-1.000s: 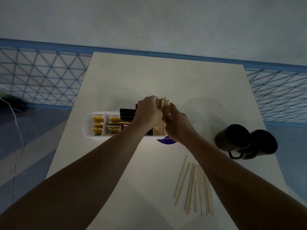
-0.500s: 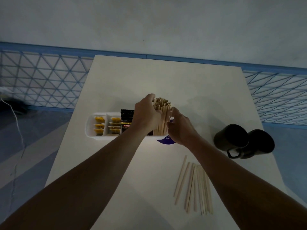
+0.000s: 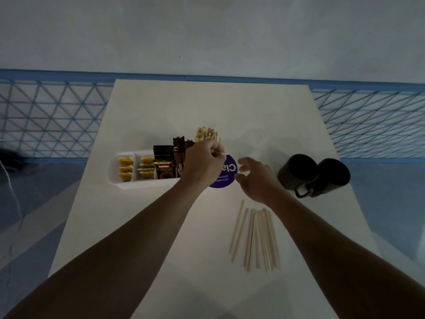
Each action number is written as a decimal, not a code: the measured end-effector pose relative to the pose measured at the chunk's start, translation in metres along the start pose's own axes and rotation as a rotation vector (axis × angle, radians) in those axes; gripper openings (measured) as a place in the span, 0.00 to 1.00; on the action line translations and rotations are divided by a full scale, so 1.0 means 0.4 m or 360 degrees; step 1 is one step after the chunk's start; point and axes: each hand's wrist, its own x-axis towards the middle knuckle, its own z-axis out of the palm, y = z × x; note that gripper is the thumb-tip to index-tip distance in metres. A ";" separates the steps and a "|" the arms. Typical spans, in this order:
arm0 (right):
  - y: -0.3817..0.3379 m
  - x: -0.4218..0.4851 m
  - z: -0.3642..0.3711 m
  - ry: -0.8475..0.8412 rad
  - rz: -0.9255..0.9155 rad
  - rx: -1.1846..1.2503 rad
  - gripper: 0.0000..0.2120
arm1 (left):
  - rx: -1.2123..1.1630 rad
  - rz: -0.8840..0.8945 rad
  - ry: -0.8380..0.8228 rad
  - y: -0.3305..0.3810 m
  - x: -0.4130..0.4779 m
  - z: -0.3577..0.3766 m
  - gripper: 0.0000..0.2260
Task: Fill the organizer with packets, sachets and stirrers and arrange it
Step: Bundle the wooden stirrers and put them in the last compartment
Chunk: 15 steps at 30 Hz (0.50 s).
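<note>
The left hand [image 3: 203,163] is closed around the bundle of upright stirrers [image 3: 207,134] at the right end of the white organizer [image 3: 124,181]; their tips stick out at its twelve o'clock. At its three o'clock the right hand [image 3: 256,180] hangs open and empty, fingers loosely curled, beside a purple round label [image 3: 226,171] (partly hidden by the left hand). At the left hand's nine o'clock stand brown sachets [image 3: 180,146], black packets [image 3: 163,164] and two compartments of yellow sachets [image 3: 136,169]. Loose stirrers [image 3: 255,236] lie on the white table [image 3: 207,104] at the right hand's six o'clock; two black mugs [image 3: 315,174] sit at its three o'clock.
</note>
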 end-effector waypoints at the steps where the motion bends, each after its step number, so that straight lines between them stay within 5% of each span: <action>1: 0.015 -0.016 -0.001 0.0001 0.0016 -0.0012 0.22 | -0.0022 -0.0025 -0.0059 -0.002 -0.014 0.015 0.06; 6: 0.097 -0.103 0.003 -0.0019 0.0118 -0.0015 0.20 | 0.0059 -0.0121 -0.0264 -0.017 -0.079 0.107 0.05; 15: 0.222 -0.239 0.031 0.0013 0.0331 0.0065 0.20 | 0.0554 -0.0338 -0.0567 -0.087 -0.191 0.236 0.21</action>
